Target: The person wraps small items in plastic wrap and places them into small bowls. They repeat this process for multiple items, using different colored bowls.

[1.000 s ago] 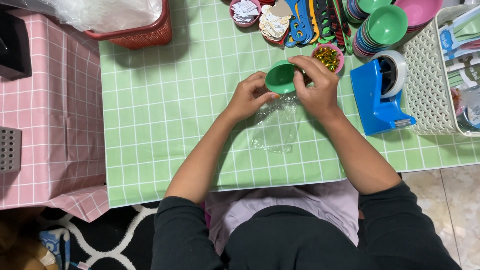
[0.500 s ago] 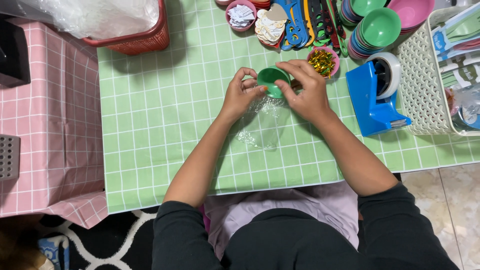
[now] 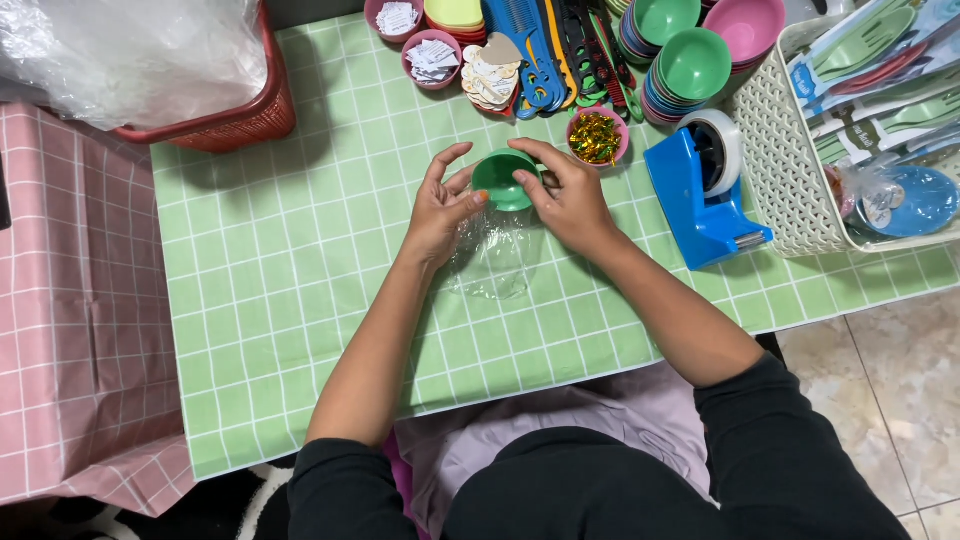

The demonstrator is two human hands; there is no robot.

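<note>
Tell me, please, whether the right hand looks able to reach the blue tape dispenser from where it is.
Probably yes: the blue tape dispenser stands beside the right hand, with bare green tablecloth between them, though that hand holds a small green bowl.

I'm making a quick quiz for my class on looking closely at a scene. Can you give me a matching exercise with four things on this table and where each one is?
Things:
1. small green bowl
2. blue tape dispenser
3. red basket
4. pink bowl of gold pieces

Places:
A. at the far left edge of the green cloth, holding clear plastic
B. between the left hand and the right hand
C. beside the white lattice basket
D. just behind the right hand, in front of the combs

Pairs: 1-B, 2-C, 3-A, 4-D
</note>
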